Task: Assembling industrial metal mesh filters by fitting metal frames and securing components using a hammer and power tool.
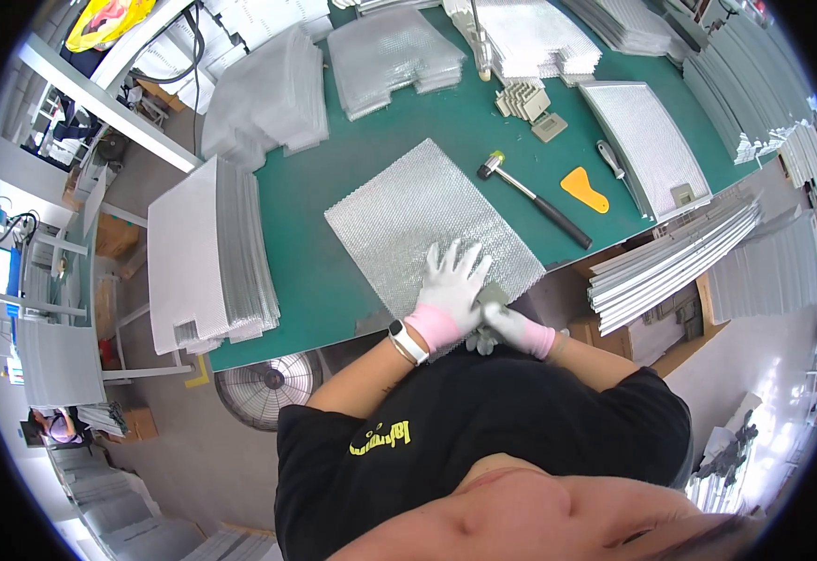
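Observation:
A silver honeycomb-textured panel (408,210) lies at an angle on the green table, its near corner reaching past the front edge. My left hand (452,288), in a white glove with a pink cuff, rests flat on it with fingers spread. At that near corner my right hand (516,327), gloved the same way, is closed on a small grey-green plastic piece (493,297). Its thumb lies on top and its fingers curl below the edge. Most of the piece is hidden by the hands.
Right of the panel lie a hammer (544,208), an orange scraper (584,191), a screwdriver (610,159) and a white panel (647,140). Similar plastic pieces (525,101) sit farther back. Panel stacks (207,257) line the table's left and back. A floor fan (273,381) stands below.

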`<act>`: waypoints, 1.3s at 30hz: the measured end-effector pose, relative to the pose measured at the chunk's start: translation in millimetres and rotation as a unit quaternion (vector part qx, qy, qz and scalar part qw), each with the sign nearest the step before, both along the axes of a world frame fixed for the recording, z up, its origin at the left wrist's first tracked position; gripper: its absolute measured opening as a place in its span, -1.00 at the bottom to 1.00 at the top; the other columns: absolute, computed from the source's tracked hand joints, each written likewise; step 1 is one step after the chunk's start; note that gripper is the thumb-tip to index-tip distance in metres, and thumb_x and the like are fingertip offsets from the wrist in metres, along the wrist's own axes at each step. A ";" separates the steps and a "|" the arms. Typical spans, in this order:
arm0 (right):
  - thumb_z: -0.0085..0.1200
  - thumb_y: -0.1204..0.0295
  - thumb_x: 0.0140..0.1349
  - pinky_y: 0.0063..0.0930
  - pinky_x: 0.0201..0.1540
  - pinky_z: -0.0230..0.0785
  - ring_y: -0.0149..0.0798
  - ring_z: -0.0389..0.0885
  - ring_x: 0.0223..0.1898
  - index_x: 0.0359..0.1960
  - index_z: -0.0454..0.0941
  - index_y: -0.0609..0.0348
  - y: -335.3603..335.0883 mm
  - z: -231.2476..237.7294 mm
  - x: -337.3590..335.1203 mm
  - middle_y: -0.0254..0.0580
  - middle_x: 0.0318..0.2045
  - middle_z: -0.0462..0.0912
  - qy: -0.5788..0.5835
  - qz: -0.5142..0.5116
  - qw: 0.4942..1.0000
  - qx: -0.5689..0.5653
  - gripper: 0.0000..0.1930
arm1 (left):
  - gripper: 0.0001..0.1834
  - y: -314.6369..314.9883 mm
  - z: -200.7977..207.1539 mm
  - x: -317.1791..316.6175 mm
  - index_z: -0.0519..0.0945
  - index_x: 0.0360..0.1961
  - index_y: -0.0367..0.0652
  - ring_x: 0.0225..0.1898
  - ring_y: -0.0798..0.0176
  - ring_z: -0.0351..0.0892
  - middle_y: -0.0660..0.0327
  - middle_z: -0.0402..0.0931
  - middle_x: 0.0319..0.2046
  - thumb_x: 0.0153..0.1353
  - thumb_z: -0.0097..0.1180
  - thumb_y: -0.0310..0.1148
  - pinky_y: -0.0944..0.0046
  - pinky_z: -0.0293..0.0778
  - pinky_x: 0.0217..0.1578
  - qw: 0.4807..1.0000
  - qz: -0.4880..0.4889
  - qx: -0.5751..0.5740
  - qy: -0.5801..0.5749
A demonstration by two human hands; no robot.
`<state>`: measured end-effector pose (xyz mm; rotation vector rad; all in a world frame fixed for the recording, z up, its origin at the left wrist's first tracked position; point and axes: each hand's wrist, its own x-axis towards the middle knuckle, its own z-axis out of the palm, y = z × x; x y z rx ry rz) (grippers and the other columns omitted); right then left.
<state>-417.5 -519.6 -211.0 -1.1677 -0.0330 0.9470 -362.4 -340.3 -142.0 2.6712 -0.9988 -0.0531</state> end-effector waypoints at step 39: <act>0.19 -0.05 0.22 -0.35 -0.69 0.10 -0.31 0.35 -0.72 -0.63 0.52 0.05 -363.0 -111.4 -73.6 -0.34 -0.71 0.43 0.209 -0.527 0.691 -0.448 -0.54 | -0.52 56.1 22.6 17.7 0.53 0.03 -0.21 0.19 -0.20 0.40 0.01 0.49 0.10 0.04 0.24 -0.35 -0.19 0.24 0.23 0.964 -0.028 -0.261 -0.043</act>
